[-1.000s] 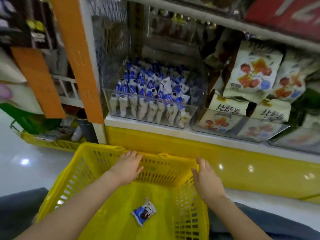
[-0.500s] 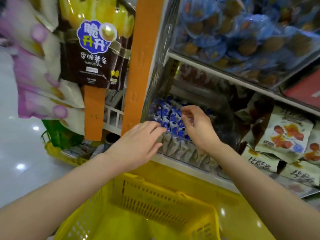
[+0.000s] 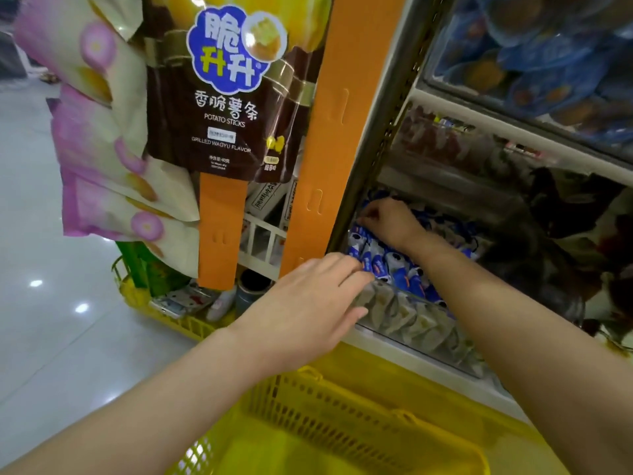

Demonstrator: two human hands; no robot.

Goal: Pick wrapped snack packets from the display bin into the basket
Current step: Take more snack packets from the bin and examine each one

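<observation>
Snack packets [image 3: 387, 265] in display bin [image 3: 411, 344]: pinched at rear-left corner by right hand [image 3: 390, 221]; left hand [image 3: 308, 303] fingers [image 3: 346, 269] rested flat at front-left corner.

**Tight bin access**

Snack packets [image 3: 387, 265] filled the display bin [image 3: 428, 334] under a shelf [image 3: 496, 128]. An orange post [image 3: 322, 149] blocked its left; dark bags [image 3: 561, 214], seemingly piled, crowded its right. Left hand [image 3: 308, 303] and right hand [image 3: 390, 221] occupied its mouth.

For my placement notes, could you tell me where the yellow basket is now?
In the head view, the yellow basket sits at bottom centre, just below the display bin and the left hand.
</observation>
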